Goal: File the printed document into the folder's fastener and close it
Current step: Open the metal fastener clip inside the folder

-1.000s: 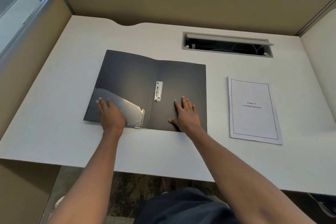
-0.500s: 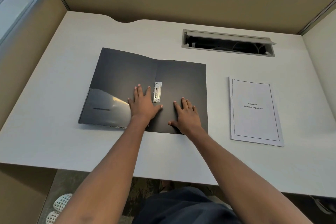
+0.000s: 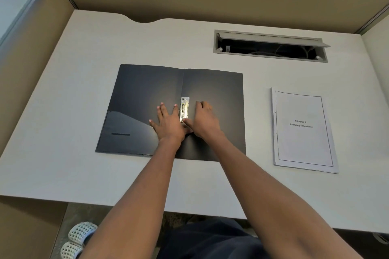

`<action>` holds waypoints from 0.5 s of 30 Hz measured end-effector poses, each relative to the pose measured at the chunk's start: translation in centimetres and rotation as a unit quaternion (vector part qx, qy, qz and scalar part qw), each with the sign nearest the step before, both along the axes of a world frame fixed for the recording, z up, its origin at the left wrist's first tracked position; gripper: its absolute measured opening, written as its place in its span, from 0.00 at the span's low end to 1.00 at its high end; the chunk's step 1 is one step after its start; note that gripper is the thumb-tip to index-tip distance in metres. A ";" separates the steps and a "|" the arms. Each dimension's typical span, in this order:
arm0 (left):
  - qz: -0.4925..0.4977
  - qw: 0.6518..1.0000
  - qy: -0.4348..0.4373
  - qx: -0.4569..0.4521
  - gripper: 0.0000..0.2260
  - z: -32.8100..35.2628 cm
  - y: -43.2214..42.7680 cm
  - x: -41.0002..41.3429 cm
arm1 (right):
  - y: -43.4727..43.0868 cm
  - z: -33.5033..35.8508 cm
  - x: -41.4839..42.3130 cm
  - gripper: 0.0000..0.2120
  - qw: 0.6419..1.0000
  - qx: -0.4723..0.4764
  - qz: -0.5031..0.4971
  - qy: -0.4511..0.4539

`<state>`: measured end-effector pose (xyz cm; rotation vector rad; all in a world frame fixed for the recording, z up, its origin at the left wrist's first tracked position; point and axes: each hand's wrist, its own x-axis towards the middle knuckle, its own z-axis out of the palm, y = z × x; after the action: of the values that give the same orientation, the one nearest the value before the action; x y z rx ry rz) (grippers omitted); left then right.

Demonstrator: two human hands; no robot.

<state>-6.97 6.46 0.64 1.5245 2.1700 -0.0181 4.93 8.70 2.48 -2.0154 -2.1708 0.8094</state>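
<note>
Folder (image 3: 147, 99): matte black card, rectangular, lying open and flat on the pale, fine-grained worktop (image 3: 63, 153). Centre crease runs front to back. Inside left cover carries a glossy diagonal-cut pocket at the near corner, catching light.

Fastener (image 3: 184, 109): narrow bright metal strip, upright along the crease just right of it, on the right-hand leaf.

Left hand (image 3: 169, 123): palm down, fingers spread and flat on the left leaf, index finger just beside the metal strip. Holds nothing.

Right hand (image 3: 203, 121): on the right leaf, fingers curled loosely, thumb tip touching the near end of the fastener. Whether it pinches the strip cannot be told; no clear grip visible.

Printed document (image 3: 303, 130): white sheets stacked, thin black border frame and small centred title, lying flat on the worktop well apart from the folder, to its right. Punch holes faintly visible along its left edge.

Cable hatch (image 3: 270, 45): grey rectangular slot behind the folder, lid tilted open, dark inside.
</note>
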 end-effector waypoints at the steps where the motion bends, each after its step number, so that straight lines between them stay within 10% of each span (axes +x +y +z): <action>1: 0.000 1.000 -0.002 -0.004 0.46 0.0 0.1 0.0 | 0.2 -0.2 -0.4 0.35 1.000 -0.008 -0.006 -0.004; 15: 0.016 1.000 -0.006 0.022 0.32 -0.5 0.3 0.2 | 0.2 -1.5 -2.7 0.38 0.994 0.037 -0.047 -0.094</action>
<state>-6.79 6.72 0.14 1.5094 2.1982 0.0493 2.20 8.88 0.97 -2.2190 -2.1425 0.5395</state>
